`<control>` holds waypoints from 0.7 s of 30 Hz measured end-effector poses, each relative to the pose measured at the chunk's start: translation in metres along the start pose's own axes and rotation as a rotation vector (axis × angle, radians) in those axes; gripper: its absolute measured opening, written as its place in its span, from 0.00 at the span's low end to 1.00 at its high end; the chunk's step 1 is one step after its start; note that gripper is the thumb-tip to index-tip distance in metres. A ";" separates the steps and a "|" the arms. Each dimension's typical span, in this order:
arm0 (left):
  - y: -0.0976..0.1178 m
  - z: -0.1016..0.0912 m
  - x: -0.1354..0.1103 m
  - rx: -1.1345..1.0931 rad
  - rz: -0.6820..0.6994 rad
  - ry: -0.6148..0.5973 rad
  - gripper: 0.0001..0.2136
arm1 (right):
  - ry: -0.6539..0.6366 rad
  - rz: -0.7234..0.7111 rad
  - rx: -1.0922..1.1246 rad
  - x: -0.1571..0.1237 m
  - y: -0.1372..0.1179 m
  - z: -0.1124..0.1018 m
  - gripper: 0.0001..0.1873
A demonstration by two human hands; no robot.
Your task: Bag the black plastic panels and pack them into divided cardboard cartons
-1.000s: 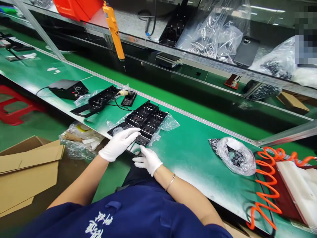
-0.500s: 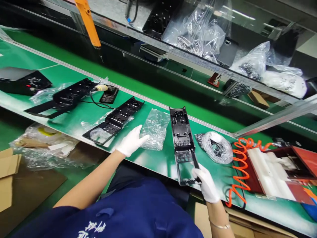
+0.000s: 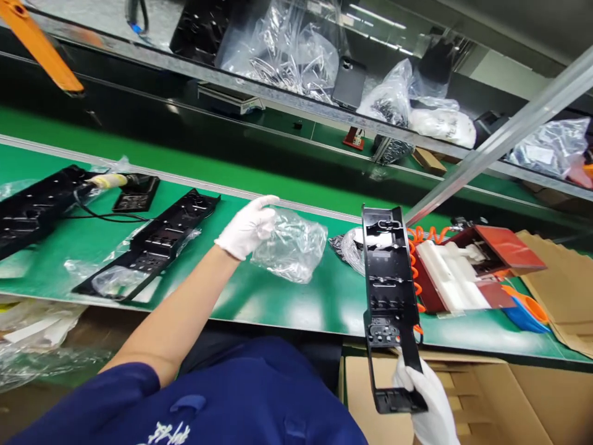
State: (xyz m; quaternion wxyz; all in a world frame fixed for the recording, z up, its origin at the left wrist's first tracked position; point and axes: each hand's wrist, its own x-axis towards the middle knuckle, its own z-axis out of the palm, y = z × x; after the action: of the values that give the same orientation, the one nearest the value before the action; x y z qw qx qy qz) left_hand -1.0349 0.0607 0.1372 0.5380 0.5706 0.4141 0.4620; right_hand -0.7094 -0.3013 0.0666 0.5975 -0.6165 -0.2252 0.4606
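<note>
In the head view, a green worktop (image 3: 287, 303) is seen running across the scene. A metal shelf (image 3: 278, 101) above its far side is loaded with clear bags of parts.

A long black housing (image 3: 388, 278) is held upright over the near edge of the worktop, with its open, ribbed side turned to the camera. Its lower end is clasped by the right hand (image 3: 428, 405) in a white glove, and the grip is closed around the frame at the bottom.

To the left of the housing, a clear bag (image 3: 296, 247) lies crumpled on the worktop. Its upper left edge is pinched by the gloved left hand (image 3: 248, 225), whose fingers are curled shut on the film. Between the bag and the housing, a bag of small parts (image 3: 348, 246) is partly seen.

Further left of the housing, a second housing (image 3: 157, 238) lies flat and partly wrapped in plastic. A third housing (image 3: 37, 204) lies beyond it at the edge of the view.

Just behind the housing, a coiled orange hose (image 3: 414, 256) is seen. To the right of it, a red fixture (image 3: 504, 247) with a white insert is set on the worktop. Below the housing, in front of the worktop, an open cardboard box (image 3: 477, 395) is placed.

Far to the upper left of the housing, an orange tool (image 3: 39, 46) is hung.
</note>
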 end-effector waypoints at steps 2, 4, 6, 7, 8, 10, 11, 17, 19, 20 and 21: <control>-0.004 0.002 0.012 0.215 0.107 0.101 0.18 | 0.022 -0.035 0.025 0.000 -0.003 -0.007 0.21; -0.018 0.004 0.024 0.688 0.129 0.154 0.17 | 0.032 -0.051 0.043 0.002 -0.006 -0.009 0.21; -0.037 0.006 0.030 1.047 0.110 0.107 0.18 | 0.035 -0.053 0.055 0.005 -0.007 -0.008 0.20; -0.046 0.007 0.031 1.139 0.096 0.067 0.18 | 0.032 -0.050 0.057 0.007 -0.007 -0.007 0.20; -0.054 0.008 0.030 1.182 0.081 0.039 0.18 | 0.030 -0.048 0.056 0.008 -0.006 -0.007 0.20; -0.065 0.007 0.026 1.235 0.059 0.018 0.19 | 0.034 -0.041 0.049 0.009 -0.004 -0.007 0.20; -0.067 0.006 0.024 1.266 0.046 0.015 0.20 | 0.038 -0.037 0.044 0.009 -0.003 -0.008 0.21; -0.052 -0.009 0.004 1.382 -0.079 -0.055 0.22 | 0.082 0.023 -0.033 0.001 0.003 -0.015 0.21; -0.042 -0.011 -0.008 1.402 -0.063 -0.040 0.22 | 0.089 0.059 -0.052 0.000 0.003 -0.015 0.21; -0.037 -0.010 -0.015 1.388 -0.008 -0.074 0.22 | 0.089 0.069 -0.055 0.000 0.002 -0.014 0.21; -0.034 -0.008 -0.021 1.348 0.080 -0.159 0.22 | 0.086 0.069 -0.056 0.000 0.001 -0.012 0.21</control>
State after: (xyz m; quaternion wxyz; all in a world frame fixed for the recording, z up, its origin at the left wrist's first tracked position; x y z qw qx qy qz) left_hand -1.0463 0.0443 0.1011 0.0761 0.8283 0.5495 0.0791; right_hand -0.6993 -0.3073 0.0642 0.5731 -0.6595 -0.1907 0.4475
